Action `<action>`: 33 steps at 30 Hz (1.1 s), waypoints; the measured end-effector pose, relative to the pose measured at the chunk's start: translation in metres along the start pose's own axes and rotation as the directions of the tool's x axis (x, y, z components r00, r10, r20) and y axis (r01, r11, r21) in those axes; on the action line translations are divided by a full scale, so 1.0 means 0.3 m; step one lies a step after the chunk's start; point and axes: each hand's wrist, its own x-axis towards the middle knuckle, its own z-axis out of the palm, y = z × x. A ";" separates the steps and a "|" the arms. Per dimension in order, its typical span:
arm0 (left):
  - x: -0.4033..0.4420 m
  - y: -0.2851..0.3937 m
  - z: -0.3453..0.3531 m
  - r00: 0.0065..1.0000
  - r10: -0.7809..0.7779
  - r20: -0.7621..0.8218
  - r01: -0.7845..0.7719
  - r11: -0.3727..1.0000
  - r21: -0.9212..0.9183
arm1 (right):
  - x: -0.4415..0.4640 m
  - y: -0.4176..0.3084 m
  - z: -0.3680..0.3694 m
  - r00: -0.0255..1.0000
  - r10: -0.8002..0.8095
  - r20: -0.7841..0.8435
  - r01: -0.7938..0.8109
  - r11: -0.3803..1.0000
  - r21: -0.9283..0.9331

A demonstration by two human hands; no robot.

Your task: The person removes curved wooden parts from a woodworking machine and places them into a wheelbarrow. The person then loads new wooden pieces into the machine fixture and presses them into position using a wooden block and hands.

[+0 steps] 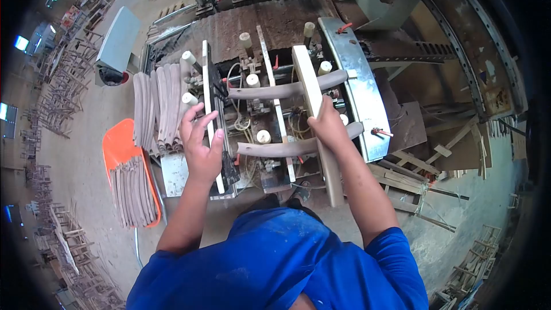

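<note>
My right hand [330, 121] is wrapped round a long pale wooden board [310, 80]. The board lies across two curved wooden pieces: the far one [267, 92] and the near one [275, 149]. Both span the machine's rails, and their right ends meet a shiny metal plate [359, 89]. My left hand [201, 143] has its fingers spread and holds nothing. It hovers at the left white-edged rail [206, 69]; whether it touches the rail I cannot tell. Several pale cylinders, such as this clamp cylinder [252, 80], stand among the rails.
Stacked curved wooden pieces [166, 103] lie left of the machine. An orange cart [117, 135] holds more of them at lower left. A grey box-like housing [119, 40] stands at the upper left. Wooden scraps [416, 166] lie at right, beside a large metal frame [476, 40].
</note>
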 end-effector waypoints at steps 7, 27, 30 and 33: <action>0.007 -0.046 -0.001 0.999 -0.027 0.027 0.028 0.999 -0.034 | 0.108 0.106 0.148 0.996 -0.005 -0.092 -0.001 0.997 -0.071; 0.318 -0.163 0.847 0.816 0.136 0.562 -0.268 0.950 0.161 | 0.120 0.072 0.178 0.985 0.118 -0.123 -0.141 0.970 -0.200; 0.356 -0.175 0.884 0.730 0.099 0.677 -0.243 0.963 0.121 | 0.130 0.080 0.172 0.988 0.108 -0.112 -0.130 0.970 -0.205; 0.361 -0.167 0.875 0.712 0.107 0.694 -0.224 0.971 0.080 | 0.133 0.080 0.167 0.989 0.114 -0.091 -0.130 0.974 -0.185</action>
